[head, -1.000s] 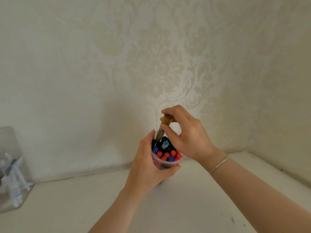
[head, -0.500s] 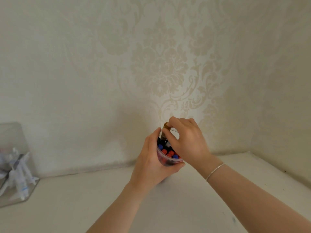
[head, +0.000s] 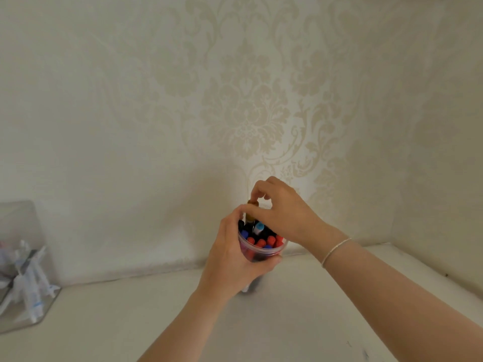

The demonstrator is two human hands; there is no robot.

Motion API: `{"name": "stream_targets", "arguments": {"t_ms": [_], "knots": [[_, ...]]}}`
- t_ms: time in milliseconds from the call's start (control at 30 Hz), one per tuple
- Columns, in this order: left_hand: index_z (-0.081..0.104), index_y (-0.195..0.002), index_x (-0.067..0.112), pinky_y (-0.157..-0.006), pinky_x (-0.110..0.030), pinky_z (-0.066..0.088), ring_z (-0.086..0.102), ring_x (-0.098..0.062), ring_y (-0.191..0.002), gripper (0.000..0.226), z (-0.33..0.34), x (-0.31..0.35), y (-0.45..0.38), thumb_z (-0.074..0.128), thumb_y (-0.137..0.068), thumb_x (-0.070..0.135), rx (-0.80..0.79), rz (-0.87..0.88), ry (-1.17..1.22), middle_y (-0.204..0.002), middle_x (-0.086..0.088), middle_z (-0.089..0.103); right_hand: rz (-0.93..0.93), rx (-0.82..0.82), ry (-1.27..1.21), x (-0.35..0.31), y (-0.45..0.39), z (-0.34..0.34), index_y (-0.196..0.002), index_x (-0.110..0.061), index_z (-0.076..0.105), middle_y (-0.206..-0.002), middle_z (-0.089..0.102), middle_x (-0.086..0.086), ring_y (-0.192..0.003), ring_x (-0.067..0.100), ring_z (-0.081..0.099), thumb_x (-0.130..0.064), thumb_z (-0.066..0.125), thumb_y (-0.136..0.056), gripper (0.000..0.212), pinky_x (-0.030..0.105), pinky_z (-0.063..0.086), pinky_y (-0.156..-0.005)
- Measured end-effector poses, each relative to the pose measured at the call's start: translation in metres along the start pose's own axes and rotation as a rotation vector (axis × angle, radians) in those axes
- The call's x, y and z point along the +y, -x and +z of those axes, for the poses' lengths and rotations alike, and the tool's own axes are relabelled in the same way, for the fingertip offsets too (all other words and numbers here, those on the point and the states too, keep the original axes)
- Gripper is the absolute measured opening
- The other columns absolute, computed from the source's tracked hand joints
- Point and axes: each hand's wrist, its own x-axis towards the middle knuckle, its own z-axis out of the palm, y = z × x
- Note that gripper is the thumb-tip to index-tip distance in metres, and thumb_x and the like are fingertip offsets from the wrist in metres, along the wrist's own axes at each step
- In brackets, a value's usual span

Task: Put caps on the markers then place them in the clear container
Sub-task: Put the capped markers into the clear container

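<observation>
Right hand (head: 283,210) is pinching the brown-capped marker (head: 251,212) from 12 o'clock, axis near vertical, tip already sinking into the tub (head: 261,253) at its 11 o'clock edge, while left hand (head: 232,257) is wrapping the tub wall.

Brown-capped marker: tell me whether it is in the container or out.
Partly in. The brown-capped marker stands above the other caps in the clear container, with the right hand pinching its top.

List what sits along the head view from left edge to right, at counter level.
Clear box of white syringes → left hand gripping the clear container → right hand pinching the brown-capped marker → bracelet.
</observation>
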Motion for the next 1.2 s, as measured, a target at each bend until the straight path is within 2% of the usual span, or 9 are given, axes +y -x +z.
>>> {"name": "stream_targets", "arguments": {"t_ms": [133, 233, 433, 600, 700, 767, 933, 1067, 1200], "knots": [[0.024, -0.144, 0.032, -0.091, -0.002, 0.037, 0.042, 0.017, -0.116, 0.112, 0.003, 0.002, -0.001, 0.087, -0.053, 0.053, 0.001, -0.018, -0.019, -0.129, 0.024, 0.038, 0.098, -0.133, 0.306, -0.010, 0.005, 0.000, -0.105, -0.014, 0.036, -0.080, 0.052, 0.003, -0.068, 0.023, 0.054, -0.027, 0.060, -0.084, 0.035, 0.034, 0.045, -0.058], [0.025, -0.144, 0.031, -0.087, 0.001, 0.035, 0.043, 0.015, -0.115, 0.112, 0.004, 0.006, 0.000, 0.081, -0.052, 0.058, -0.004, 0.000, -0.033, -0.128, 0.021, 0.039, 0.191, -0.161, 0.467, -0.006, 0.008, 0.009, -0.107, -0.013, 0.047, -0.095, 0.056, 0.007, -0.076, 0.024, 0.053, -0.026, 0.056, -0.086, 0.026, 0.031, 0.041, -0.062], [0.026, -0.142, 0.034, -0.091, -0.008, 0.042, 0.050, 0.004, -0.116, 0.108, 0.007, 0.005, 0.005, 0.084, -0.053, 0.052, 0.013, 0.045, -0.025, -0.130, 0.016, 0.042, 0.325, -0.191, 0.257, -0.001, 0.004, 0.018, -0.085, -0.010, 0.056, -0.082, 0.055, 0.007, -0.070, 0.024, 0.056, -0.011, 0.053, -0.079, 0.007, 0.029, 0.042, -0.057], [0.028, -0.141, 0.031, -0.091, -0.007, 0.041, 0.050, 0.000, -0.118, 0.106, 0.009, 0.007, 0.013, 0.087, -0.054, 0.044, 0.049, 0.082, -0.013, -0.131, 0.016, 0.041, 0.347, -0.173, 0.042, 0.002, 0.000, 0.015, -0.085, -0.004, 0.065, -0.071, 0.068, 0.014, -0.061, 0.026, 0.069, -0.007, 0.059, -0.076, 0.012, 0.038, 0.060, -0.063], [0.032, -0.142, 0.018, -0.093, -0.008, 0.040, 0.049, 0.000, -0.120, 0.104, 0.012, 0.008, 0.010, 0.087, -0.057, 0.042, 0.033, 0.104, -0.008, -0.131, 0.008, 0.045, 0.347, -0.142, 0.104, 0.003, 0.001, 0.017, -0.083, -0.005, 0.063, -0.071, 0.067, 0.012, -0.061, 0.026, 0.069, -0.016, 0.061, -0.081, 0.012, 0.038, 0.060, -0.065], [0.029, -0.143, 0.021, -0.095, -0.006, 0.038, 0.046, 0.002, -0.122, 0.106, 0.008, 0.009, 0.008, 0.086, -0.057, 0.044, -0.011, 0.113, -0.013, -0.133, 0.009, 0.043, 0.333, -0.145, 0.208, 0.003, 0.002, 0.012, -0.081, -0.008, 0.060, -0.071, 0.063, 0.009, -0.064, 0.026, 0.067, -0.027, 0.064, -0.081, 0.020, 0.035, 0.058, -0.066], [0.025, -0.145, 0.025, -0.096, -0.006, 0.037, 0.041, 0.006, -0.124, 0.108, 0.005, 0.009, 0.007, 0.085, -0.058, 0.048, -0.071, 0.127, -0.042, -0.135, 0.015, 0.037, 0.336, -0.336, 0.255, 0.005, 0.005, -0.003, -0.095, -0.010, 0.061, -0.066, 0.058, 0.000, -0.065, 0.021, 0.063, -0.036, 0.063, -0.084, 0.029, 0.029, 0.052, -0.060], [0.022, -0.145, 0.029, -0.097, -0.007, 0.037, 0.041, 0.005, -0.125, 0.108, 0.006, 0.010, 0.006, 0.082, -0.058, 0.052, -0.086, 0.122, -0.041, -0.136, 0.020, 0.034, 0.349, -0.280, 0.268, 0.003, 0.007, -0.007, -0.082, -0.014, 0.062, -0.069, 0.059, 0.000, -0.063, 0.019, 0.061, -0.051, 0.068, -0.076, 0.038, 0.030, 0.051, -0.057], [0.019, -0.141, 0.038, -0.098, -0.010, 0.039, 0.042, 0.003, -0.127, 0.107, 0.002, 0.007, 0.005, 0.085, -0.058, 0.049, -0.076, 0.087, 0.001, -0.136, 0.022, 0.034, 0.247, -0.103, 0.201, -0.004, 0.008, -0.020, -0.093, -0.020, 0.063, -0.088, 0.064, -0.001, -0.078, 0.019, 0.065, -0.049, 0.067, -0.074, 0.035, 0.035, 0.056, -0.071]]}}
